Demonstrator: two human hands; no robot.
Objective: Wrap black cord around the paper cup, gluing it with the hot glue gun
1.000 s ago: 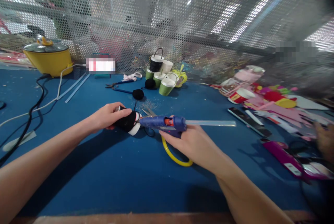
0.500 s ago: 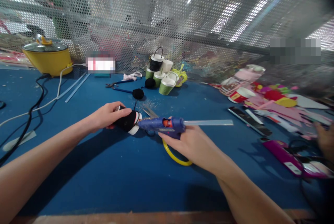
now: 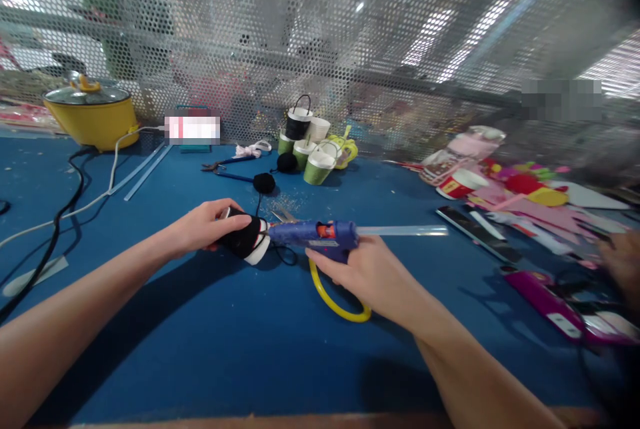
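Observation:
My left hand [image 3: 207, 225] is closed round a small paper cup [image 3: 245, 235] wrapped in black yarn, which lies tilted with its white rim toward the right. In my right hand [image 3: 367, 272] is a blue glue gun [image 3: 320, 235], a clear glue stick [image 3: 403, 231] poking out of its back. The gun's nozzle meets the cup near the rim; whether it touches is hard to tell. A black yarn strand runs from the cup to a ball of black yarn [image 3: 264, 182]. Under the gun lie scissors with yellow handles [image 3: 333, 299], partly hidden.
Behind stand several small wrapped cups [image 3: 320, 165] and pliers [image 3: 225, 167]. A yellow electric pot [image 3: 93, 119] with cords is at the back left. To the right are a phone [image 3: 477, 232], a purple box [image 3: 543, 302], craft scraps and another person's hand [image 3: 620, 259].
The cup has turned slightly in my left hand, with more of its white rim showing. The glue gun has shifted a little right and up, staying against the rim area.

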